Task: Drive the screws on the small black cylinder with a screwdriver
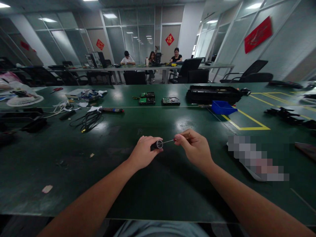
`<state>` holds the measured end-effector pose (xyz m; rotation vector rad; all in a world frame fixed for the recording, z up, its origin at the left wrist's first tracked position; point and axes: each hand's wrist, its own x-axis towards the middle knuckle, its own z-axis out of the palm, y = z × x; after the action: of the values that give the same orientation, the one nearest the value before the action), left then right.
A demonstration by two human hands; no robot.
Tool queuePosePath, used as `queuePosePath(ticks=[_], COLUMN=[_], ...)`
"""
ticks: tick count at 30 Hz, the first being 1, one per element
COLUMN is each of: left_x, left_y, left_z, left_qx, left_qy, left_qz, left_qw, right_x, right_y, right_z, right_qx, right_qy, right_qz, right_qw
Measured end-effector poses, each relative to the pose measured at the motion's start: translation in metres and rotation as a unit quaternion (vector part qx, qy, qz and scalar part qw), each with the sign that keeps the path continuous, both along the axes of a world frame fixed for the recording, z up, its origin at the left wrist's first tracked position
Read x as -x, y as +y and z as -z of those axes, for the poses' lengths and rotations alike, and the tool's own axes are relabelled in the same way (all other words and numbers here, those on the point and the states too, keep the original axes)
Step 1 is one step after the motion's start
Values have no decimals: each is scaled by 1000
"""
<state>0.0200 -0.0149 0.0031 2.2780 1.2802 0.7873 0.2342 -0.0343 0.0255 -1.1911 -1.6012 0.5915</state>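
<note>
My left hand (144, 152) is closed around a small dark cylindrical part (159, 144) whose round, light-rimmed end faces right. Most of that part is hidden by the fingers, so its exact kind does not show. In my right hand (196, 146), thumb and fingers pinch a screwdriver (168, 142) with a thin metal shaft and a bit of red at the handle. Its shaft points left and the tip meets the round end of the cylinder. Both hands are held above the green table (158, 194), close to its front edge.
Farther back lie circuit boards (147, 98), a hard drive (171, 101), a long black housing (213, 94) and a blue tray (223, 107). A black cable (89, 120) and an electric screwdriver (112, 110) are at left. A blurred-out object (256, 161) sits at right. Several people work at a far table.
</note>
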Motion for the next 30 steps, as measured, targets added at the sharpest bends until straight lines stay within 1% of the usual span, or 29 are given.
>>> queuePosePath(ticks=[4, 8, 14, 16, 19, 22, 26, 28, 30], left_x=[1, 0, -3, -2, -1, -1, 0, 0, 1], left_y=[1, 2, 0, 0, 0, 0, 0, 1, 3], left_z=[1, 3, 2, 1, -2, -3, -2, -1, 0], left_qx=[-4, -7, 7, 8, 8, 12, 12, 6, -2], left_qy=[8, 21, 29, 19, 2, 4, -2, -9, -5], left_qz=[0, 6, 20, 13, -8, -20, 0, 11, 16], left_qw=[1000, 1000, 999, 1000, 1000, 1000, 1000, 1000, 1000], right_x=[1, 1, 1, 3, 5, 9, 11, 9, 8], right_y=[0, 0, 1, 1, 2, 5, 11, 15, 18], right_z=[-1, -1, 2, 3, 5, 8, 13, 14, 14], right_qx=[2, 18, 19, 25, 38, 67, 105, 143, 225], right_qy=[57, 48, 33, 57, 128, 195, 277, 343, 392], right_qz=[-38, -64, -33, -27, -28, -47, -41, -45, -86], right_qw=[998, 997, 999, 998, 991, 977, 954, 927, 888])
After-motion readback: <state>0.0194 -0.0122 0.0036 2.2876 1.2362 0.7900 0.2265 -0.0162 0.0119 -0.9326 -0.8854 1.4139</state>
